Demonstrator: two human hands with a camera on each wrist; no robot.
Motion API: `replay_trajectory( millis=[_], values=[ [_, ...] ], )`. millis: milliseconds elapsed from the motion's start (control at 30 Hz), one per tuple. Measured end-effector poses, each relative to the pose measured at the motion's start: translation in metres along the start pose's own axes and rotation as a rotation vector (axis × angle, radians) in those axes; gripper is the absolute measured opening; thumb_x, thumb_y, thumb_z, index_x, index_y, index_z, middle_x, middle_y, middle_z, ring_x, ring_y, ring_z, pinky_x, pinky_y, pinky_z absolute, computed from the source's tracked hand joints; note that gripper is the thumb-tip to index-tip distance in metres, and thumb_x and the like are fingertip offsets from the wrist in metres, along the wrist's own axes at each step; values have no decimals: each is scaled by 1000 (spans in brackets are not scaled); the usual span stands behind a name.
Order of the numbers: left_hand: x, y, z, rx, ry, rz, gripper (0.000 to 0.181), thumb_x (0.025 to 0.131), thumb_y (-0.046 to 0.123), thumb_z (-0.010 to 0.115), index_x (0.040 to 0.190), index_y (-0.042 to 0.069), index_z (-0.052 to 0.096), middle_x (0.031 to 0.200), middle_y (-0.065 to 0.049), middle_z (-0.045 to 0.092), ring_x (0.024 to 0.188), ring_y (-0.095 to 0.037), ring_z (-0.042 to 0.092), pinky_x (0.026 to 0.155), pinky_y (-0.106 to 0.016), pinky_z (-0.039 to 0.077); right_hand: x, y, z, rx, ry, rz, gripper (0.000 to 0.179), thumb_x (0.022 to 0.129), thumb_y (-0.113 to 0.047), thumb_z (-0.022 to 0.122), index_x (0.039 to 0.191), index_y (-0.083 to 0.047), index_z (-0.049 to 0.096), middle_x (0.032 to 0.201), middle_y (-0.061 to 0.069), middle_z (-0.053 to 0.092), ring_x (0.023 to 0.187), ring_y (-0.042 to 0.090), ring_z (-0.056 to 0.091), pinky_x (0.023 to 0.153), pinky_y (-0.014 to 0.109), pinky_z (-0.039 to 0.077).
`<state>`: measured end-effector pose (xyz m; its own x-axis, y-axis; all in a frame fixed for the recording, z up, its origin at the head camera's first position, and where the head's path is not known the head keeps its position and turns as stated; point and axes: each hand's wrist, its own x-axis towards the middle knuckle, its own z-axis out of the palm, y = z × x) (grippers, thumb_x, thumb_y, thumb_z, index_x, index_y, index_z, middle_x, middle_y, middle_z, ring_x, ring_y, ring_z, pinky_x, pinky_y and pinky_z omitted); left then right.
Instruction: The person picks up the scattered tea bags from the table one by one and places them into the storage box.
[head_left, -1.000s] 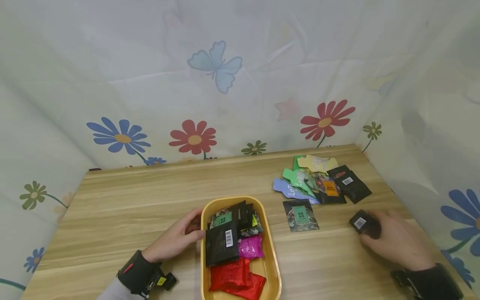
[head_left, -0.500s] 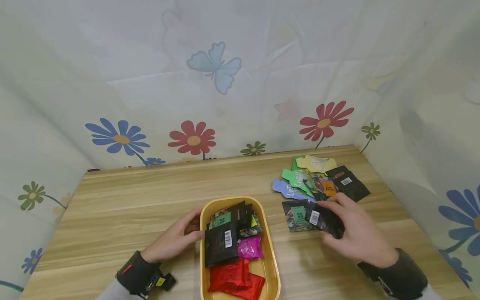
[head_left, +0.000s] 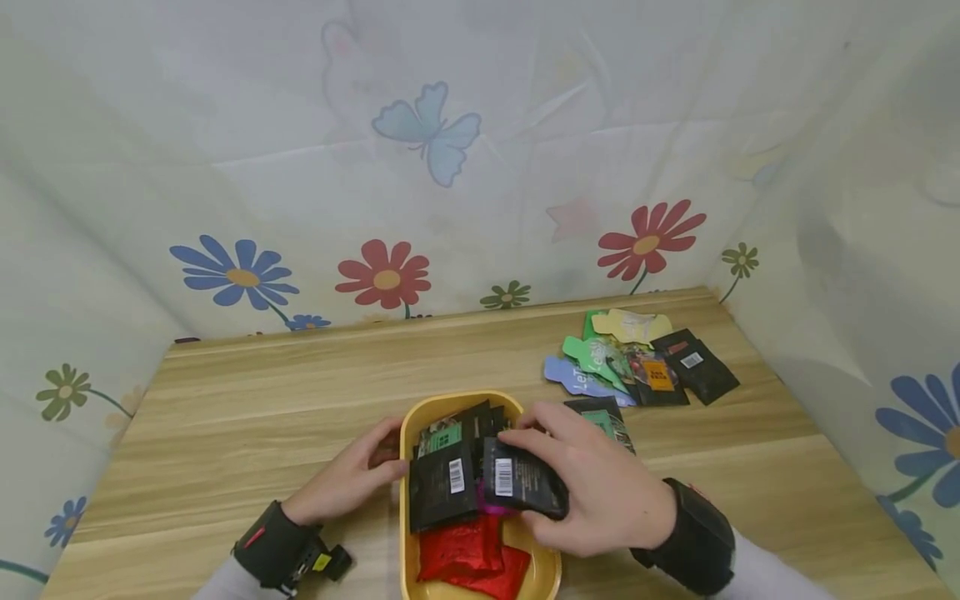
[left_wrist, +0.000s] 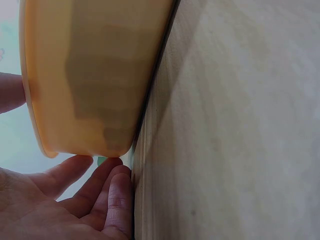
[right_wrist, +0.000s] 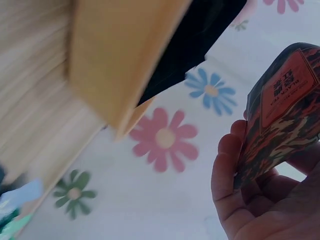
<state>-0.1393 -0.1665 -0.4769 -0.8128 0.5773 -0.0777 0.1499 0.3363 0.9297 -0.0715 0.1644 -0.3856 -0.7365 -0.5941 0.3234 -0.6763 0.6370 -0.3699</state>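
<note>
And here's the right hand [head_left: 592,479], pinching one black packet [head_left: 525,482] by opposite edges above the one yellow tray [head_left: 406,542], probably to keep it flat; the left hand [head_left: 352,473], fingers loosely extended, touches the tray's side, seemingly steadying it. Inside: apparently two red packets [head_left: 461,550], plus stacked dark packets [head_left: 438,497], too overlapped to count.

Right hand [head_left: 600,492] pinching, fingers [right_wrist: 224,172] curled; left hand [head_left: 348,477] relaxed, thumb [head_left: 388,472] spread from fingers
</note>
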Motion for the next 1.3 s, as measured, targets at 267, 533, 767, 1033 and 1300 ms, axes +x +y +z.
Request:
replay_trajectory(
  millis=[267,533,767,1033,1300],
  values=[
    [0,-1,-1,-10,-5,6,59,96,18,57,152,13,37,140,-12,53,120,-26,58,98,-30,48,42,-17,11,66,-3,-154,62,72,-45,72,127,-17,64,117,-11,45,104,1,43,84,18,46],
    [2,-4,-2,-31,-11,6,60,96,20,58,152,18,37,144,-9,49,123,-24,56,100,-30,46,75,-13,14,36,18,-208,70,71,-48,72,131,-13,63,115,-5,47,104,5,43,85,21,46],
    [2,-5,-2,-14,-8,26,61,96,19,58,152,16,37,143,-8,51,123,-24,57,99,-30,47,68,0,19,-118,-251,-106,122,66,-91,49,163,-31,7,168,-1,5,152,26,12,119,51,17],
    [1,1,-2,-1,6,0,60,96,18,58,152,13,38,141,-10,52,120,-24,58,98,-31,47,42,48,2,-184,-93,9,123,67,-85,59,163,-21,17,167,6,13,150,30,19,116,58,21],
    [1,2,-3,-10,1,-12,60,96,17,58,152,13,37,140,-9,53,120,-24,58,99,-31,47,-1,126,-26,-221,-18,331,114,73,-79,60,160,-12,28,164,16,20,146,41,24,107,69,29]
  ],
)
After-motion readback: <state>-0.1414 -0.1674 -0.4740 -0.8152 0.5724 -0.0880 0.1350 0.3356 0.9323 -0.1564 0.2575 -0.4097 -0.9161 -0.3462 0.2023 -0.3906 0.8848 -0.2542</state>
